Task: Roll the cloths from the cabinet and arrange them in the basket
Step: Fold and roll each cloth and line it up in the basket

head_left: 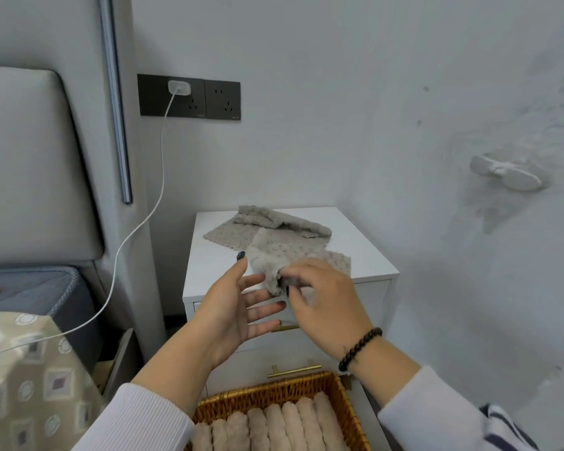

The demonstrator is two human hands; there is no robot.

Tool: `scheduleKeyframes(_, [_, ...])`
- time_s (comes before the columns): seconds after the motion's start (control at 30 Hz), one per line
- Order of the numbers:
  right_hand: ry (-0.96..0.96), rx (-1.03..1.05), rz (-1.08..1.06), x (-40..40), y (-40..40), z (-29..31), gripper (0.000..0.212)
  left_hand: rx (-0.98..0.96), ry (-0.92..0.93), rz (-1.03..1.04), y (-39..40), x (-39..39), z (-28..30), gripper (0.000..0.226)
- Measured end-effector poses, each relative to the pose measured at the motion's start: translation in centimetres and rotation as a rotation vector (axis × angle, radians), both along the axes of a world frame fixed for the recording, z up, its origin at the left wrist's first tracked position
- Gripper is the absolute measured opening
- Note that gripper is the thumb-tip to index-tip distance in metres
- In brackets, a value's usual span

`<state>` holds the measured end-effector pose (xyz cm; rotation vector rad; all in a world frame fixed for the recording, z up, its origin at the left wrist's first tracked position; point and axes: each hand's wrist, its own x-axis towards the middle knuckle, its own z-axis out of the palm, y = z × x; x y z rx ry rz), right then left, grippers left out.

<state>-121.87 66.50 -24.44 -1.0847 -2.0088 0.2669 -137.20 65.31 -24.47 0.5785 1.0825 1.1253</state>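
Head view: right hand (319,297) pinches the grey cloth (275,252) at the cabinet's (215,255) front edge, likely to start a roll; left hand (232,307) waits beside it, fingers spread, holding nothing; basket (345,395) below already holds rolled cloths (274,428).

A home bedroom: padded headboard (30,157), bed (30,294) and white bedside cabinet (365,255) beneath wall sockets (222,100).

White cabinet (365,255) top: grey cloths (274,232) lying (loosely heaped, unrolled).
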Motion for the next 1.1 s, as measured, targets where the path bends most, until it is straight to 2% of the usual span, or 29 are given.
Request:
scheduleKeyframes(0.07, [0.048,-0.05,0.026,-0.3,-1.5,-0.7,0.027,0.018,-0.008,-0.026,-0.2,0.2,0.0,0.046])
scheduleKeyframes(0.17, [0.105,-0.122,0.058,-0.7,-3.1,-1.9,0.029,0.028,0.105,0.002,-0.3,0.8,-0.2,0.029])
scheduleKeyframes(0.27, [0.077,-0.25,0.103,-0.6,-3.8,-2.3,0.032,0.056,0.223,0.099,-0.3,1.1,-0.4,0.015])
scheduleKeyframes(0.4, [0.164,-0.365,0.056,0.9,-2.7,-1.4,0.032,0.109,0.316,0.143,-0.3,0.7,-0.7,0.032])
scheduleKeyframes(0.53, [0.266,-0.415,-0.043,2.5,0.1,-0.9,0.032,0.201,0.397,-0.008,-0.5,0.6,-0.7,0.041])
scheduleKeyframes(0.63, [0.258,-0.459,-0.107,3.0,2.0,-1.3,0.024,0.264,0.507,-0.1,-1.0,0.5,-0.5,0.04])
scheduleKeyframes(0.7, [0.196,-0.47,-0.146,3.4,2.9,-1.6,0.035,0.305,0.607,-0.13,-1.2,0.5,-0.5,0.042])
scheduleKeyframes(0.77, [0.125,-0.469,-0.084,3.7,3.4,-1.7,0.053,0.375,0.695,-0.134,-1.6,0.4,-0.5,0.052])
scheduleKeyframes(0.87, [-0.002,-0.456,0.166,3.5,2.9,-1.5,0.07,0.521,0.821,-0.115,-2.0,0.5,-0.9,0.064])
scheduleKeyframes(0.97, [-0.065,-0.517,0.318,3.1,2.2,-1.9,0.073,0.636,0.988,-0.108,-2.0,0.6,-1.5,0.061])
scheduleKeyframes(1.1, [-0.048,-0.572,0.298,2.6,1.5,-2.3,0.066,0.711,1.069,0.001,-1.7,0.7,-2.1,0.058])
